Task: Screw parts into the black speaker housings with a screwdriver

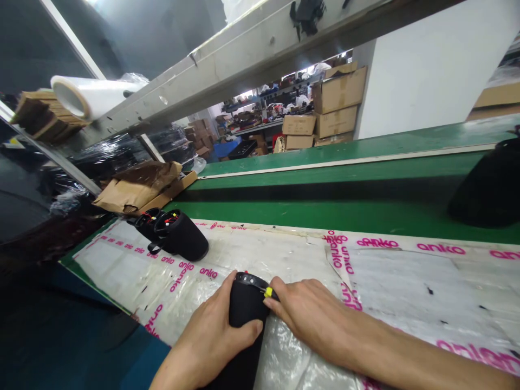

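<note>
My left hand (221,327) is closed round a black cylindrical speaker housing (246,309) near its upper end. That end carries a dark rim with small pale dots, and a bit of red shows above it. Pinched between the thumb and fingers of my right hand (294,300) is a small yellow-and-black tool (268,292). Its thin tip meets the side of the rim. Most of its handle is hidden by my fingers, so its exact kind is unclear. The lower part of the housing runs out of view.
Two more black speaker housings (184,235) with red wires in their open tops are on the plastic-covered worktop (260,244). Beyond it runs a green conveyor belt (292,208), with a dark object (489,184) at right. Brown cardboard (140,187) lies at left; a beam (227,65) crosses above.
</note>
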Motion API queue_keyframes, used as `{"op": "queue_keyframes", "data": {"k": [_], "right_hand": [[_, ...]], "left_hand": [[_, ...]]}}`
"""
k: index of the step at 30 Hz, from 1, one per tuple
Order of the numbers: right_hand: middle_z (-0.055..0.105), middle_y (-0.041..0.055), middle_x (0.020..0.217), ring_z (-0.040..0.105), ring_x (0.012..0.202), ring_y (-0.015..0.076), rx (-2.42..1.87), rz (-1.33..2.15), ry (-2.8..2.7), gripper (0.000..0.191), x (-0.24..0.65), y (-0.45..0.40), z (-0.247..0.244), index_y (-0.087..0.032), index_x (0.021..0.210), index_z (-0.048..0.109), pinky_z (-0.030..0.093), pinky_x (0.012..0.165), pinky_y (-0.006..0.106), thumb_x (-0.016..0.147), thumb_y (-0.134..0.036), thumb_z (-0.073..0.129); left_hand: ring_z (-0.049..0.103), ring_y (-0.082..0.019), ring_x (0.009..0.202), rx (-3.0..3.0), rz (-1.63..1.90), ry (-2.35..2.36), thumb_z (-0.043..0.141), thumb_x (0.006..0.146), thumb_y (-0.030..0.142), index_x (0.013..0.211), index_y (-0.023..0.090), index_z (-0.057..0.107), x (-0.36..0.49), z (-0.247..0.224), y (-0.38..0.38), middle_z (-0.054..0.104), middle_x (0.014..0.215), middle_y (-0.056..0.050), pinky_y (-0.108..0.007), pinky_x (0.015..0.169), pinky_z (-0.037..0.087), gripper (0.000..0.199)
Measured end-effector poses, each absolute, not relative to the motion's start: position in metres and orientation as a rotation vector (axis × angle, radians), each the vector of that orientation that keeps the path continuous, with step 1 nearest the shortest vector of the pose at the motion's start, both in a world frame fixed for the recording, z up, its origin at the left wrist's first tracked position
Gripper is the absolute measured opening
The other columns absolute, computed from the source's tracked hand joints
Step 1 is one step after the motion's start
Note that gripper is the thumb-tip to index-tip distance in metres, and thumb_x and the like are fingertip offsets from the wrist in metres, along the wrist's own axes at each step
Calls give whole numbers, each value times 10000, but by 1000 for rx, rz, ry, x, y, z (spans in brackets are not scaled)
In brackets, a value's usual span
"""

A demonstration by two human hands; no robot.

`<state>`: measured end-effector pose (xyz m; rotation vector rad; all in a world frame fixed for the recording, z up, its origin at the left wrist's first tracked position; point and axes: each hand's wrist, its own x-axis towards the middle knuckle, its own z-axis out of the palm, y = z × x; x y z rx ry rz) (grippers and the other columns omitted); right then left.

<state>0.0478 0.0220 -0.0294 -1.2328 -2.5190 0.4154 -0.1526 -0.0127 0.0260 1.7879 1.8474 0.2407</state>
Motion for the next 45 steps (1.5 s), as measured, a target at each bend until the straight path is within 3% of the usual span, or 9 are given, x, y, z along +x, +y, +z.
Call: {"op": "queue_keyframes", "data": {"k": [15,20,30,33,38,41,45], "right_hand": [[639,19,619,645,512,281,-1266,285,-2622,181,43,24,-28,-191,933,531,197,431,334,1022,-349,522],[615,19,603,606,455,267,-1220,224,-2722,145,43,31,-27,-198,926,539,151,406,339,995,-325,533],[586,21,606,587,467,227,-1123,285,-3028,101,38,49,19,-175,919,587,196,406,329,965,-257,551],[594,21,620,599,510,231,-1160,317,-2896,148,39,44,8,-184,932,573,214,441,324,1000,-299,509],[609,15,713,603,639,215,-1200,650,-2504,232,44,29,-15,-220,955,515,286,505,292,1054,-393,396],[564,-16,687,556,621,179,-1169,833,-2178,310,48,25,-8,-232,922,459,333,560,281,1073,-453,302],[538,-25,662,527,621,173,-1156,897,-2087,305,55,28,-1,-233,881,430,334,582,282,1064,-458,336]], "left_hand": [[477,-330,1335,1735,91,1940,576,761,434,1520,86,227,-139,34,-7,469,1477,-178,-437,1105,366,905],[563,-358,1233,1770,78,1952,574,744,419,1525,91,228,-144,24,-3,525,1426,-180,-468,1053,413,916],[584,-380,1194,1780,47,1921,581,722,431,1532,68,205,-151,13,3,572,1367,-199,-484,1018,432,964],[534,-361,1268,1742,112,1923,582,729,443,1524,91,239,-151,19,-1,526,1424,-188,-460,1070,395,935],[510,-304,1308,1699,217,1889,579,745,435,1501,137,294,-153,30,-7,527,1433,-151,-426,1102,379,861],[506,-307,1315,1732,283,1894,583,763,442,1491,150,319,-152,30,-11,530,1435,-144,-408,1080,404,827],[491,-330,1327,1764,264,1960,603,776,505,1506,134,294,-151,27,-15,523,1438,-168,-411,1072,397,875]]}}
